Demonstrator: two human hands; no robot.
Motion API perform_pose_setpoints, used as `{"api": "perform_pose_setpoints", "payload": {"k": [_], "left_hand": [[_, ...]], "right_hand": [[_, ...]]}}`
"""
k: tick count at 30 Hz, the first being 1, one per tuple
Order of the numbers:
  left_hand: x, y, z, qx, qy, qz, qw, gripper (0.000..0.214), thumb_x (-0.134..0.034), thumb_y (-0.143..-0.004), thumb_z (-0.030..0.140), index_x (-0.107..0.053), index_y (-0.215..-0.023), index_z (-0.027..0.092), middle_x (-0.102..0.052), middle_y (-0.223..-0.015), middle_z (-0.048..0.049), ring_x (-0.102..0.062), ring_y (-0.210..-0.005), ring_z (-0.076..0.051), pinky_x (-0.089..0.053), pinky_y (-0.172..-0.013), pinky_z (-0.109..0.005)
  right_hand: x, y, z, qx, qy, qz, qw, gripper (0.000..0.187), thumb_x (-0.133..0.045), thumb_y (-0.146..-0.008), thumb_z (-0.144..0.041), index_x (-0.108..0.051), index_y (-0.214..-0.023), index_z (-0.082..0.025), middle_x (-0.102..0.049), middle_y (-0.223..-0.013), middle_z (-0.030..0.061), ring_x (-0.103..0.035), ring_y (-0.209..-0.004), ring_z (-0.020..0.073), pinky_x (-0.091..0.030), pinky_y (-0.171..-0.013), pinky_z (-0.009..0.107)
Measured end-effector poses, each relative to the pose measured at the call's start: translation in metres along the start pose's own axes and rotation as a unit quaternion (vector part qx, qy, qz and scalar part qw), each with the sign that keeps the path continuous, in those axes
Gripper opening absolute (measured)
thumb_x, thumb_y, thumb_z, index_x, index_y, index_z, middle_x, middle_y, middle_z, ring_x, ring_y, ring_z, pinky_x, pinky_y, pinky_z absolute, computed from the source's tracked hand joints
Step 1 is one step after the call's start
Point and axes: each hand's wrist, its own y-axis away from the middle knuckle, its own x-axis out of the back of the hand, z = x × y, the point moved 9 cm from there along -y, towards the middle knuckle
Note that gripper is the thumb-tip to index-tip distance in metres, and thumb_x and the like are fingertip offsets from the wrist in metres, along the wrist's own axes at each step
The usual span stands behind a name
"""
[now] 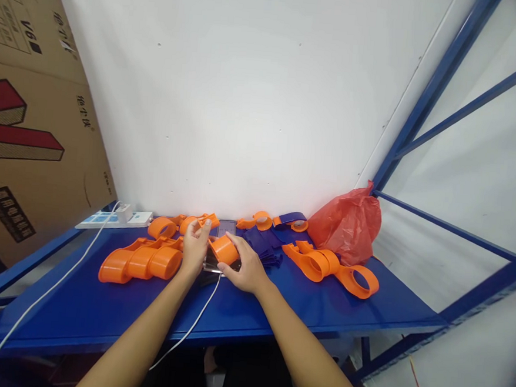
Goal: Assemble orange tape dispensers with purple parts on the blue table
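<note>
Above the middle of the blue table, an orange plastic part with a round ring [224, 249] is between my two hands. My left hand [195, 243] has its thumb and fingers closed on the narrower end at the left. The fingers of my right hand [246, 264] curl round the ring from the right. Under them lie a phone-like dark device [227, 228] and dark thin pieces, partly covered by my hands. Close by on the right is a heap of dark blue flat parts [261, 244].
Several orange ring parts [141, 261] stand in a row at left; others [323, 265] lie at right. A red plastic bag [348, 223] sits against the wall. A power strip [136, 219], white cable [57, 290] and large carton [37, 125] are at left. Blue frame bars [423, 105] rise at right.
</note>
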Motion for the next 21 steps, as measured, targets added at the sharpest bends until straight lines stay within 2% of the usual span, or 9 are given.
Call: {"api": "perform_pose_setpoints", "payload": {"k": [5, 9, 12, 15, 18, 21], "left_hand": [[-0.008, 0.001, -0.01, 0.04, -0.012, -0.044, 0.998, 0.059, -0.085, -0.072, 0.056, -0.059, -0.111, 0.019, -0.065, -0.074, 0.0027, -0.057, -0.052, -0.008, -0.041, -0.047, -0.016], [-0.02, 0.005, -0.014, 0.056, -0.012, -0.094, 0.994, 0.069, -0.088, -0.068, 0.052, -0.058, -0.12, 0.019, -0.071, -0.09, -0.0029, -0.064, -0.06, -0.011, -0.049, -0.049, -0.019], [-0.02, 0.004, -0.018, 0.067, -0.035, -0.097, 0.992, 0.068, -0.085, -0.069, 0.055, -0.058, -0.12, 0.019, -0.071, -0.094, -0.0051, -0.068, -0.061, -0.014, -0.053, -0.048, -0.022], [-0.015, 0.0, -0.02, 0.073, -0.046, -0.086, 0.993, 0.062, -0.082, -0.072, 0.056, -0.059, -0.115, 0.018, -0.072, -0.097, -0.0074, -0.068, -0.06, -0.014, -0.051, -0.044, -0.021], [-0.013, -0.002, -0.021, 0.068, -0.053, -0.085, 0.993, 0.057, -0.078, -0.075, 0.058, -0.059, -0.112, 0.018, -0.073, -0.097, -0.0085, -0.066, -0.056, -0.012, -0.047, -0.041, -0.019], [-0.01, -0.002, -0.02, 0.057, -0.056, -0.076, 0.994, 0.055, -0.076, -0.077, 0.057, -0.059, -0.111, 0.018, -0.073, -0.093, -0.0066, -0.063, -0.053, -0.01, -0.044, -0.041, -0.017]], "right_hand": [[0.009, 0.002, 0.018, -0.045, 0.007, 0.057, 0.997, 0.054, -0.055, -0.097, -0.036, -0.049, -0.148, -0.02, -0.063, -0.142, 0.013, -0.063, -0.128, 0.0278, -0.05, -0.109, 0.042], [0.023, 0.004, 0.026, -0.066, 0.01, 0.112, 0.992, 0.045, -0.048, -0.098, -0.036, -0.058, -0.139, -0.02, -0.071, -0.13, 0.0111, -0.07, -0.116, 0.0265, -0.055, -0.102, 0.039], [0.031, 0.004, 0.025, -0.068, 0.008, 0.139, 0.988, 0.042, -0.047, -0.098, -0.039, -0.062, -0.133, -0.02, -0.074, -0.124, 0.0097, -0.072, -0.111, 0.0253, -0.057, -0.098, 0.036], [0.042, 0.005, 0.024, -0.071, 0.026, 0.17, 0.983, 0.042, -0.047, -0.098, -0.04, -0.065, -0.129, -0.02, -0.075, -0.124, 0.0095, -0.072, -0.112, 0.0251, -0.057, -0.099, 0.035], [0.072, 0.013, 0.028, -0.105, 0.074, 0.224, 0.966, 0.045, -0.044, -0.098, -0.041, -0.065, -0.131, -0.018, -0.074, -0.125, 0.0113, -0.072, -0.111, 0.0258, -0.057, -0.097, 0.036], [0.119, 0.034, 0.032, -0.16, 0.153, 0.249, 0.943, 0.047, -0.044, -0.099, -0.044, -0.065, -0.13, -0.016, -0.075, -0.122, 0.0128, -0.074, -0.103, 0.0268, -0.058, -0.092, 0.037]]}}
